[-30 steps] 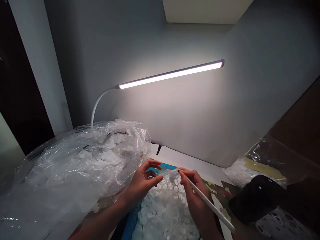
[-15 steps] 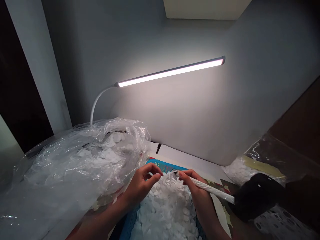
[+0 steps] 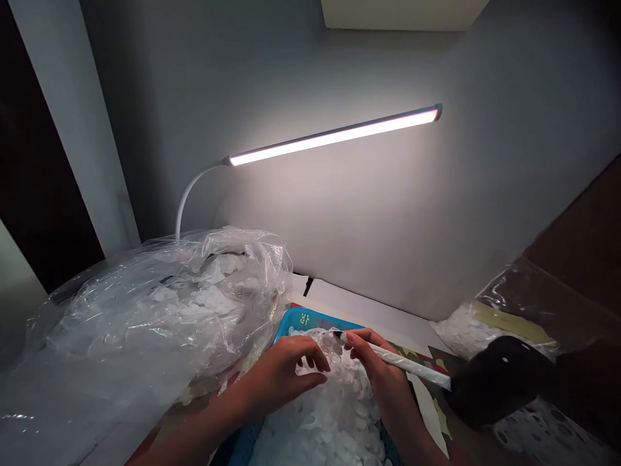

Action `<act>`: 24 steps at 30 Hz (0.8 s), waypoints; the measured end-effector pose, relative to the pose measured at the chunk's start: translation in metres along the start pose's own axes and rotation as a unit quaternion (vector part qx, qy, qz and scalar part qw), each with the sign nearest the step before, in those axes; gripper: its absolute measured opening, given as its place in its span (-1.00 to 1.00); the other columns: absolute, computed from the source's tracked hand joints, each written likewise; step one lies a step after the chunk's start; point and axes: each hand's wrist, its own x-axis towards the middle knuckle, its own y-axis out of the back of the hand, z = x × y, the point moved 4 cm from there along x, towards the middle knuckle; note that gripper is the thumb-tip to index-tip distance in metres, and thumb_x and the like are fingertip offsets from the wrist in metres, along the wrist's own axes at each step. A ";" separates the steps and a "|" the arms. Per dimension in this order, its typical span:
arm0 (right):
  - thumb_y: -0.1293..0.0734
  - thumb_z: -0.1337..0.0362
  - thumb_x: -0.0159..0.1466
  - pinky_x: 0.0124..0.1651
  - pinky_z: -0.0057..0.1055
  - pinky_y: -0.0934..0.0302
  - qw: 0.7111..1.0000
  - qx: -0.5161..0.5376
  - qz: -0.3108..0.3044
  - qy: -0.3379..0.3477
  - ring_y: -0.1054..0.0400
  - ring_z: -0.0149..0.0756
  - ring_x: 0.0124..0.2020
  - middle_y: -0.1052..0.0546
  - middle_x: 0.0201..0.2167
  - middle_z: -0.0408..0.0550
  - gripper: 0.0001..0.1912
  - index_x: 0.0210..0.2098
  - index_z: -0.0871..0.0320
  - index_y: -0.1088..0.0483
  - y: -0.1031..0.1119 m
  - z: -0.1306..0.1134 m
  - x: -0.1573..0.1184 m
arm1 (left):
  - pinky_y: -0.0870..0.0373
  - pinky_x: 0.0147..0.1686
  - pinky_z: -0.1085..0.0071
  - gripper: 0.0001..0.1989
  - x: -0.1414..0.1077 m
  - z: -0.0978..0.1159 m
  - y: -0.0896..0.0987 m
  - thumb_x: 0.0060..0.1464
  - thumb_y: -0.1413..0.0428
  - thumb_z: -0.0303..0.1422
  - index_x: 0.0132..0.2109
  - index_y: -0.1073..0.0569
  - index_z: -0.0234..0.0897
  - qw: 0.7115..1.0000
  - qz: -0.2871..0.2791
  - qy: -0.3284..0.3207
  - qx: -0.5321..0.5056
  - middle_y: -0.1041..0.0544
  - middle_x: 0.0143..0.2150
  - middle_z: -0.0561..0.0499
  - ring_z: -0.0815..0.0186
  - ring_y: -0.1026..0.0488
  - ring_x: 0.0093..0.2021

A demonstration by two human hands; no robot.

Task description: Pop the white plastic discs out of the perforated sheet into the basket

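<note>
A blue basket is heaped with small thin white discs. Over the left part of the heap is my left hand, its thumb and fingers apart with nothing visible between them. My right hand grips a long white stick with a dark tip, which points left at the back of the basket. Near that tip lies a white piece with round holes, on top of the discs.
A big clear plastic bag with white pieces fills the left. Behind it rises a lit lamp. At the right are a black object, a clear bag of white bits and a holed white sheet.
My left hand has moved down and slightly right, and more of the basket's back rim shows. My right hand stays nearly in place with the stick.
</note>
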 end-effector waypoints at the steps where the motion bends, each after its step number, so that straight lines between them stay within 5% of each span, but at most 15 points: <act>1: -0.37 0.04 0.13 -0.26 -0.46 -0.12 1.000 0.006 -0.002 -0.001 -0.19 -0.35 -0.39 -0.35 -0.50 -0.18 -0.73 -0.50 0.12 -0.44 0.000 0.001 0.000 | -0.31 -0.28 0.51 -0.92 0.000 0.001 0.000 0.09 -0.14 -0.37 -0.28 -0.53 -0.24 1.000 -0.006 0.007 -0.005 -0.59 -0.36 0.05 0.36 -0.46 -0.35; 7: -0.39 0.05 0.13 -0.20 -0.42 -0.16 0.999 0.033 -0.015 -0.005 -0.18 -0.34 -0.37 -0.35 -0.47 -0.16 -0.74 -0.49 0.12 -0.44 0.001 0.005 0.002 | -0.29 -0.37 0.51 -0.66 0.001 0.005 -0.001 0.30 0.14 -0.24 -0.20 -0.51 -0.24 1.000 -0.014 0.022 -0.003 -0.61 -0.48 0.05 0.39 -0.43 -0.50; 16: -0.40 0.09 0.14 -0.24 -0.43 -0.17 0.994 0.067 -0.083 0.008 -0.23 -0.34 -0.37 -0.39 -0.48 -0.15 -0.78 -0.46 0.10 -0.49 -0.006 0.002 0.002 | -0.34 -0.24 0.45 -0.88 0.000 0.003 0.007 0.15 -0.07 -0.31 -0.19 -0.42 -0.23 0.996 0.086 -0.002 -0.011 -0.47 -0.20 0.02 0.30 -0.42 -0.19; 24: -0.40 0.10 0.16 -0.22 -0.45 -0.20 0.990 0.096 -0.100 -0.001 -0.27 -0.37 -0.37 -0.43 -0.47 -0.16 -0.80 -0.45 0.10 -0.49 -0.007 0.002 0.001 | -0.31 -0.14 0.39 -0.78 -0.002 0.005 0.016 0.09 -0.15 -0.24 -0.16 -0.39 -0.22 0.990 0.130 0.028 -0.039 -0.45 -0.19 0.03 0.27 -0.41 -0.16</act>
